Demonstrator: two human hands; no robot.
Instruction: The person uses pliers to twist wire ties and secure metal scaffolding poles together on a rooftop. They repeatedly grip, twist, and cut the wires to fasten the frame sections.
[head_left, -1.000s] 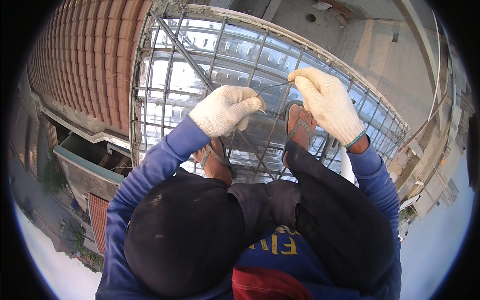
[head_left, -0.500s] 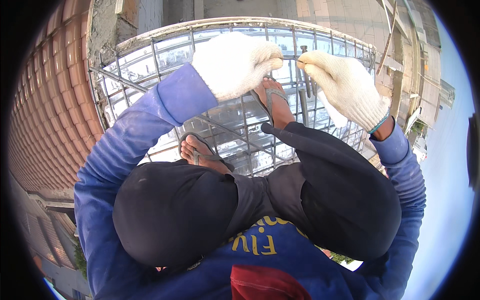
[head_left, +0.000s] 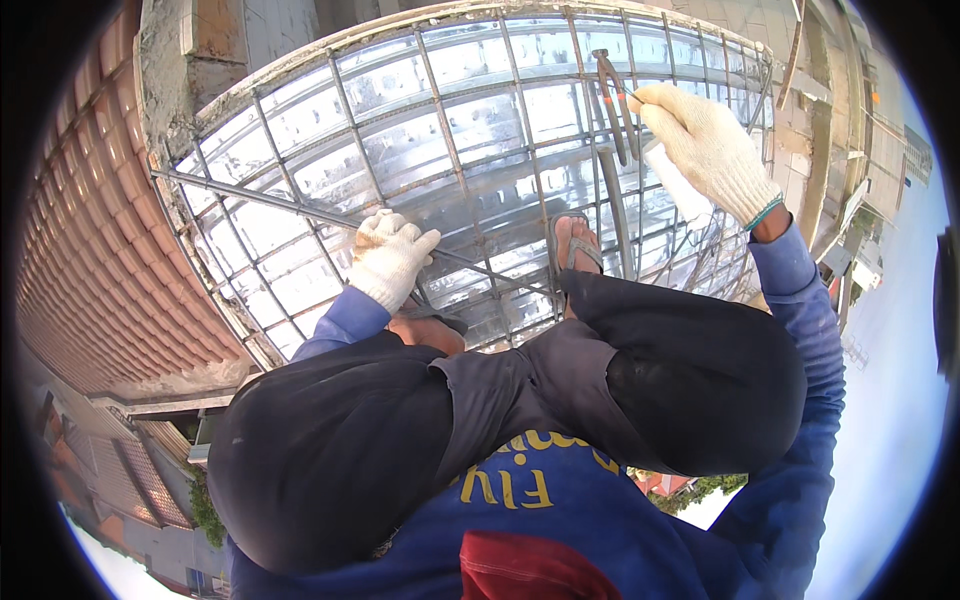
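My left hand (head_left: 388, 262), in a cream knit glove, is closed over a loose diagonal steel bar (head_left: 280, 206) lying across the rebar mesh (head_left: 455, 150). At the right, my gloved right hand (head_left: 705, 150) is raised, thumb and fingers pinched on a thin dark tie wire (head_left: 631, 97); most of the wire is hidden by the glove or too fine to follow. Just left of those fingertips, pincers (head_left: 611, 105) with small orange marks rest on the mesh, their head away from me. My right hand appears apart from the pincers.
Shiny metal sheeting (head_left: 390, 85) lies beneath the mesh. My sandalled foot (head_left: 578, 245) stands on the bars beside a grey rod (head_left: 614, 215). A white object (head_left: 678, 187) sits below my right hand. Tiled roofing (head_left: 100, 220) slopes at left; a concrete edge (head_left: 165, 90) is far left.
My left hand has left the wire both hands pinched, moved down and left, and closed on the diagonal bar. My right hand stays raised, slightly farther right. The view has shifted.
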